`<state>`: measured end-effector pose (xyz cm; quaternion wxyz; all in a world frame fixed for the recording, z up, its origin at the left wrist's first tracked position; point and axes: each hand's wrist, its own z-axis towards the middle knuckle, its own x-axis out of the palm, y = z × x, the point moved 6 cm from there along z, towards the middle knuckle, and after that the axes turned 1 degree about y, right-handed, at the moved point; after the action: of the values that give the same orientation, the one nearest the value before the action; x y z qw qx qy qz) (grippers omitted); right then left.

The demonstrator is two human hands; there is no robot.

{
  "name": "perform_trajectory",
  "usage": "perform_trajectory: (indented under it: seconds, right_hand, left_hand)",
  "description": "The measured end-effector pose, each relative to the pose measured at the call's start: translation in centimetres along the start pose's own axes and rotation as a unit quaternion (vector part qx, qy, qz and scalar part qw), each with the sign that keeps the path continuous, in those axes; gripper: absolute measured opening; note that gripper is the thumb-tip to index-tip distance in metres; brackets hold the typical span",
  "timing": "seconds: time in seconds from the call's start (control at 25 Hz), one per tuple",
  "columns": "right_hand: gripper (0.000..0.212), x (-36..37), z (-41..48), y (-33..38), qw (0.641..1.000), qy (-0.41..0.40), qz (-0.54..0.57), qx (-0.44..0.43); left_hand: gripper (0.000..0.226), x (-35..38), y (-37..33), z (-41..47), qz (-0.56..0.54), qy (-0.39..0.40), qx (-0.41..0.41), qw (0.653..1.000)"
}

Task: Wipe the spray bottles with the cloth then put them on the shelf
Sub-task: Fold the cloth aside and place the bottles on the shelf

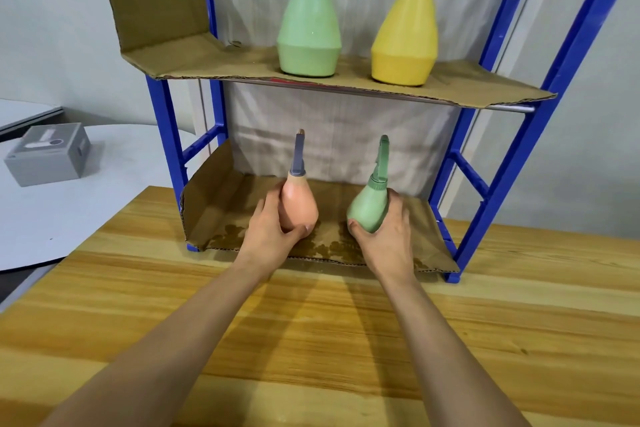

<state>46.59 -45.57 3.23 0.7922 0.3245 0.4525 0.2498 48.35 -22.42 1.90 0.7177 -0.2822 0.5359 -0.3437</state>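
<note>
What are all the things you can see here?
big green bottle: one, green, upper shelf.
big yellow bottle: one, yellow, upper shelf.
small orange bottle: one, orange, at lower shelf.
small green bottle: one, green, at lower shelf.
rack: one, blue, on table.
cardboard liners: two, brown, on shelves.
table: one, wooden, under rack.
box: one, grey, far left.
left hand: grips small orange bottle.
right hand: grips small green bottle.
</note>
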Motion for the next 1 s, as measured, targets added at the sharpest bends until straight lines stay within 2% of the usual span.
perform_trajectory:
  seconds: [0.36, 0.6, 0.88, 1.0]
  right_hand:
    - [0.085, 0.05, -0.29, 0.08, 1.0, 0.007, 0.014, 0.005]
    - [0.088, 0.1, 0.16, -0.1, 0.999, 0.027, 0.015, 0.008]
    - [0.089, 0.04, 0.47, -0.15, 0.999, 0.04, 0.022, 0.012]
    - [0.093, -0.22, 0.47, -0.08, 0.999, 0.046, 0.019, 0.009]
  left_hand:
    - [0.087, 0.21, -0.37, -0.49, 0.0, -0.016, -0.008, 1.0]
    - [0.091, -0.1, -0.06, 0.2, 0.003, 0.032, -0.006, 0.999]
    - [0.092, -0.1, -0.16, 0.01, -0.002, 0.03, -0.004, 1.0]
    - [0.1, -0.35, -0.28, -0.21, -0.002, 0.037, -0.002, 0.999]
